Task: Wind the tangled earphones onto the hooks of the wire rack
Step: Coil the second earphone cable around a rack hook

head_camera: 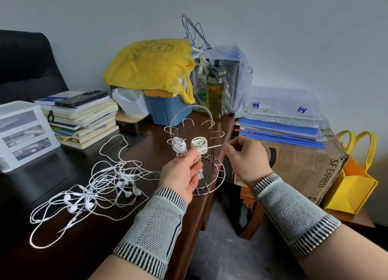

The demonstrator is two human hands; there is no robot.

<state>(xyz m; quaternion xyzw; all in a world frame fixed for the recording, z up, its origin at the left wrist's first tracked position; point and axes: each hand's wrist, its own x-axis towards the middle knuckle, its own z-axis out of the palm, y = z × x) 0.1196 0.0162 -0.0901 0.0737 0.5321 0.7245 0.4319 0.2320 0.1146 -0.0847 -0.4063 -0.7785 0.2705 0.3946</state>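
Your right hand (243,153) pinches a cord (216,146) pulled taut from the coil (199,145) on a hook of the rack (210,174), which stands at the surface's (147,216) right edge. Your left hand (180,174) pinches the cord just under that coil. A second coil (179,145) sits beside it. The tangle (94,189) lies left of the rack.

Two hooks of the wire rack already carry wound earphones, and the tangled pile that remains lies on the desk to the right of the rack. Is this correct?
Not quite. The head view shows the tangled pile on the desk to the left of the wire rack, not the right. Two hooks do carry wound earphones.
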